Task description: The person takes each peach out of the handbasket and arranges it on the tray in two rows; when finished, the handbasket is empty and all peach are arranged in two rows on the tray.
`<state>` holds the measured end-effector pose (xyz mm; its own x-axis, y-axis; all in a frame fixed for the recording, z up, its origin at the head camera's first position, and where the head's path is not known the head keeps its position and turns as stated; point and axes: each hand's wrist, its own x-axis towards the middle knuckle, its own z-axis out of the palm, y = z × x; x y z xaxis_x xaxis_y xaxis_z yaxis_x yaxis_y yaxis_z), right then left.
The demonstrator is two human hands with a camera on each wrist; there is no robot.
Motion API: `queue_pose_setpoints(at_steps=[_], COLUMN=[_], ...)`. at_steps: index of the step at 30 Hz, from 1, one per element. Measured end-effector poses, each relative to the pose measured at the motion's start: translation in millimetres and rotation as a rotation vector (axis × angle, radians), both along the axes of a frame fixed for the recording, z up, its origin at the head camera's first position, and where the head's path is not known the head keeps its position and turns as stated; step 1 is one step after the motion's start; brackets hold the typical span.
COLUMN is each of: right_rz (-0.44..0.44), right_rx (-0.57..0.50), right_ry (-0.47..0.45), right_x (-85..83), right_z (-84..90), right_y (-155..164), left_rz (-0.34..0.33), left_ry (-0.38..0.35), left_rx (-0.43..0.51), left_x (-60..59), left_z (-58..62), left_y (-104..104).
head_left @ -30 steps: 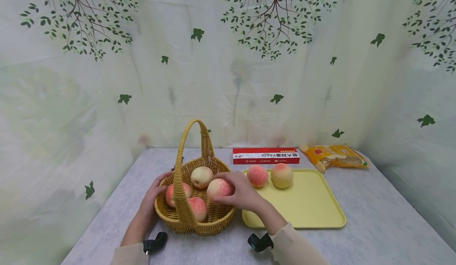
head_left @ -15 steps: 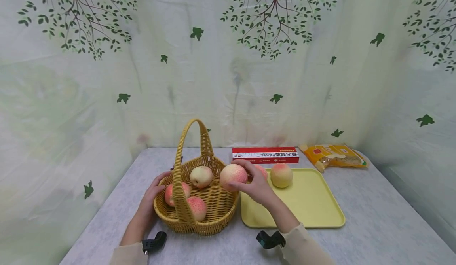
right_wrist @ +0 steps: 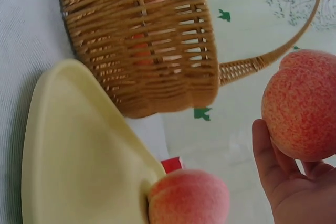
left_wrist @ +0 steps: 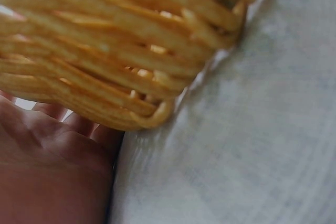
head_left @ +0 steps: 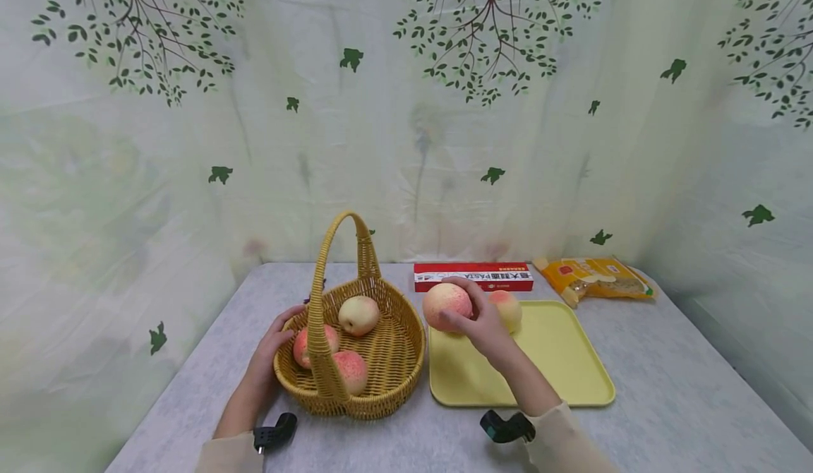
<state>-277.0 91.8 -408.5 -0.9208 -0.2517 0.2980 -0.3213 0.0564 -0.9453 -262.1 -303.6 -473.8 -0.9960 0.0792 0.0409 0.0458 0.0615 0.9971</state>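
The peach [head_left: 447, 307] is in the air above the far left corner of the yellow tray [head_left: 574, 349], held by the right hand [head_left: 485, 325], thumb and fingers closed about its sides. Left of the tray, the left hand [head_left: 269, 342] rests against the outer wall of the wicker basket [head_left: 401, 390]; wicker hides its fingertips, so I cannot tell how far they curl. Three other peaches [head_left: 359, 316] lie in the basket, and another peach [head_left: 511, 310] sits near the tray's far edge.

The carry seems best done with a light, even grip, since the fruit looks soft and round, and high enough to clear its neighbours. If it is lowered here, touching the tray before the fingers part should keep it from rolling.

Beyond the tray, a red box [head_left: 473, 268] reads "PASTA" beside large Chinese characters, apparently upside down. The orange bag [head_left: 593, 277], beyond the tray's far right corner, carries printing too small to read.
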Motion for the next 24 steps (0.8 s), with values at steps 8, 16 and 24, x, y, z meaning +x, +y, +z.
queue_pose_setpoints(at_steps=[8, 16, 24], right_rz=[-0.075, -0.122, -0.163], right_rx=[0.015, 0.035, -0.006], right_ry=[0.000, -0.062, -0.057], right_x=[-0.8, -0.2, -1.1], right_z=[-2.9, -4.9, 0.8], right_y=[22, 39, 51], left_rz=[-0.002, -0.005, -0.001], left_ry=[-0.010, -0.014, 0.000], left_rx=[0.009, 0.016, 0.007], left_x=[0.8, 1.0, 1.5], left_z=[-0.1, 0.2, 2.6], left_y=[1, 1, 2])
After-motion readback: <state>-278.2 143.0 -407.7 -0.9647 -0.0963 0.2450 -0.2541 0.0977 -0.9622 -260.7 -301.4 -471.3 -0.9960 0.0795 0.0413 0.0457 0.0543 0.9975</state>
